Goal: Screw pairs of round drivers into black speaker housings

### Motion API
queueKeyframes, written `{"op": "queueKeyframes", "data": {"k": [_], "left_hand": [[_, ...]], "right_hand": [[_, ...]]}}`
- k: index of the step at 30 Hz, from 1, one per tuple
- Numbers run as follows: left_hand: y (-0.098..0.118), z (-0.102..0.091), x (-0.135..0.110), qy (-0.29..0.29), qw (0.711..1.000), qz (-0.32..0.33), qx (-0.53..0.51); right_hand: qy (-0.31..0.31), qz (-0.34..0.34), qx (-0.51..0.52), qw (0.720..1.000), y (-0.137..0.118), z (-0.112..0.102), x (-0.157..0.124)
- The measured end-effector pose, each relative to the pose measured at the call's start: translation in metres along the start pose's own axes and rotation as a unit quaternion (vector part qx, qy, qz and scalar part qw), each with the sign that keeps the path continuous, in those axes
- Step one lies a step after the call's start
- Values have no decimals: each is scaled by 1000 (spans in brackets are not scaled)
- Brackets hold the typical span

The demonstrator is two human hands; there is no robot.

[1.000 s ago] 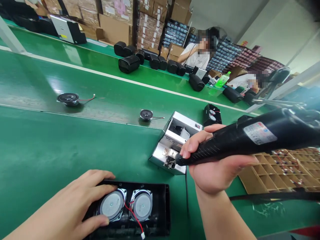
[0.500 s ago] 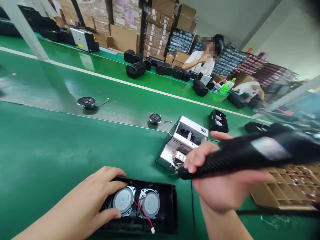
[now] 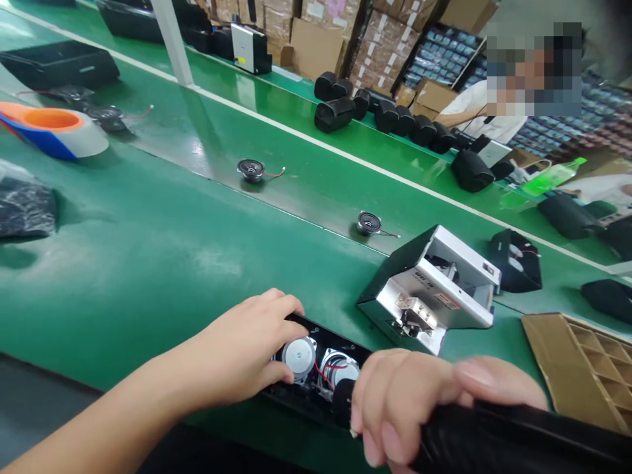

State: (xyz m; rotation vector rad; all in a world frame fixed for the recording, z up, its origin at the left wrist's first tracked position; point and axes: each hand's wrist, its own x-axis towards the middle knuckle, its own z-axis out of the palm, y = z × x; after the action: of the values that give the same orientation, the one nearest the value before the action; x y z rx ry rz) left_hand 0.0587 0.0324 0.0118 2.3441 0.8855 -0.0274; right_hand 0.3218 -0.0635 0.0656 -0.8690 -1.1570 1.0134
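The grip of the right hand is clenched round a black driver at the housing, which the left hand grasps by one end on the surface, two speakers already seated inside, their fastening unclear, loose speakers beyond.

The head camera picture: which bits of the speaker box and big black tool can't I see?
All in the head view:
Speaker box: its left end is covered by the left grip, its right end by the right grip.
Right speaker: its lower part is hidden by the nose of the black tool.
Tool's back end: cut off by the picture's right edge.
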Motion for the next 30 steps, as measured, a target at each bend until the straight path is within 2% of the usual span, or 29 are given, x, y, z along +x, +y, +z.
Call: {"op": "queueKeyframes", "data": {"k": [3, 6, 11, 14, 19, 24, 28, 30], "left_hand": [[3, -3, 1, -12, 1000, -2, 6], [6, -5, 1, -15, 1000, -3, 15], [7, -3, 0, -15, 1000, -7, 12], [7, -3, 1, -15, 1000, -11, 15], [7, -5, 2, -14, 1000, -6, 19], [7, -4, 1, -10, 1000, -5, 23], [6, -1, -1, -2, 1000, 1, 31], [5, 0, -2, 8, 999, 6, 33]], "right_hand": [[9, 28, 18, 999, 11, 33, 8], [8, 46, 33, 998, 25, 47, -4], [-11, 58, 48, 997, 36, 41, -23], [-60, 29, 6, 998, 35, 39, -12], [-120, -14, -43, 992, 38, 49, 10], [-171, -40, -75, 982, 50, 49, 2], [-211, -121, -60, 968, 57, 44, -13], [-211, -162, -47, 963, 62, 44, -18]]}}
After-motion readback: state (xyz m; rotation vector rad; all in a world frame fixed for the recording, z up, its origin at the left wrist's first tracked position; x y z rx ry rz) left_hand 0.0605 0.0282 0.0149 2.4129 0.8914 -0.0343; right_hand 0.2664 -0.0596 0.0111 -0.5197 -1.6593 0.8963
